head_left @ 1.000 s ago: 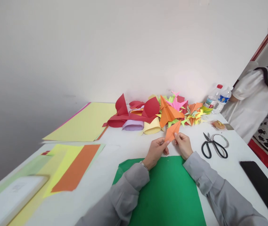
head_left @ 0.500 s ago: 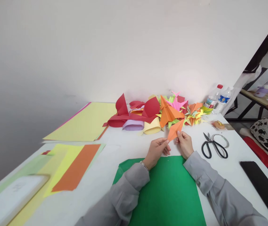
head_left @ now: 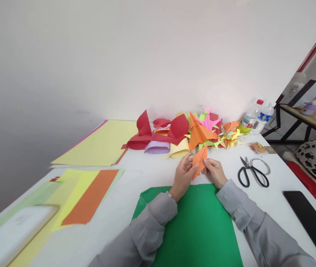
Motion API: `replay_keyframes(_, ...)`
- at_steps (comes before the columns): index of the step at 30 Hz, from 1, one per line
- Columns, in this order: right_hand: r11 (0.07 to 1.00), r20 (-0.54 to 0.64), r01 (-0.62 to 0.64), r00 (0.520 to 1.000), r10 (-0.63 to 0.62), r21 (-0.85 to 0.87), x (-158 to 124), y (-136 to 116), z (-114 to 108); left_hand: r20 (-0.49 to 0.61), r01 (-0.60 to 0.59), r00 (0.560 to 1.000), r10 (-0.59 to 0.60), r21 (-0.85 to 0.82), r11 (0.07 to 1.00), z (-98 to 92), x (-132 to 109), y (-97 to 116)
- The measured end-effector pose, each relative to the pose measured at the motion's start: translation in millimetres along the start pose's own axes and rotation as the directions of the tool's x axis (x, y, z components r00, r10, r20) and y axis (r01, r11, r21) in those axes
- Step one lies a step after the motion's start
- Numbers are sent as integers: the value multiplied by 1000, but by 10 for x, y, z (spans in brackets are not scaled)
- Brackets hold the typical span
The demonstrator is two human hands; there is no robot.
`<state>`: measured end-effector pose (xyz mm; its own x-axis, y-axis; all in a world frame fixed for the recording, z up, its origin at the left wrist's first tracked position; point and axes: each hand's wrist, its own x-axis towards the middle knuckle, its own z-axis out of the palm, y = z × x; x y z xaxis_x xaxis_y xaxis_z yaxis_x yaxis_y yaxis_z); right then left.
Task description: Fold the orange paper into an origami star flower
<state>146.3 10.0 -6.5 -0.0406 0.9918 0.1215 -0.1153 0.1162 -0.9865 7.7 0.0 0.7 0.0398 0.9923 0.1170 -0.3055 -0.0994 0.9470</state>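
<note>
Folded orange piece (head_left: 199,160), pointed at both ends; held clear of the table (head_left: 146,170), just beyond the far edge of the green sheet (head_left: 199,226); long axis close to upright in the view, upper tip leaning toward the pile of folded shapes (head_left: 202,133), lower tip toward the green sheet.

Left hand (head_left: 182,176): fingers closed in a pinch on the piece's left edge, thumb on the near face; right hand (head_left: 215,173): fingertips closed on the lower right edge; the piece lies between the two, each hand touching it, neither nearer than the other; both sleeves grey, resting over the green sheet.

Surroundings: pile of folded shapes in orange, pink, yellow and green just behind the piece, near but apart from it; red curled paper (head_left: 158,135), lilac roll (head_left: 157,147) and cream roll (head_left: 179,150) to the pile's left; scissors (head_left: 253,171) right of the right hand, blades shut, lying flat; two water bottles (head_left: 253,115) at the far right corner; small wrapped item (head_left: 258,147) between bottles and scissors; black phone (head_left: 310,222) near the right edge; yellow sheets (head_left: 99,144) and an orange sheet (head_left: 91,202) well to the left.

Obstruction: nothing stands between hands and piece; the pile is the closest thing to its upper tip.
</note>
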Motion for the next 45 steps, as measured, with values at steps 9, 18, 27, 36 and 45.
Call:
replay_keyframes(9, 993, 101, -5, 995, 17, -122, -33, -34, 37, 26, 10, 1000, -12, 80, 997, -15, -1, -36)
replay_keyframes(18, 993, -20, 51, 998, -53, -110, 17, 71, 13, 24, 19, 999, -21, 90, 996, 1, -19, 27)
replay_keyframes(27, 996, 6, 74, 997, -74, -56, -6, 22, 3, 127, 134, 979, -157, 173, 976, -36, -15, -18)
replay_keyframes(36, 988, -101, -25, 994, 40, 150, 26, 56, -15, 152, 153, 970, -190, 229, 961, -51, -9, -3)
replay_keyframes(45, 952, -224, -48, 967, 120, 302, 66, 6, -21, 194, 151, 959, -206, 263, 953, -48, -21, 16)
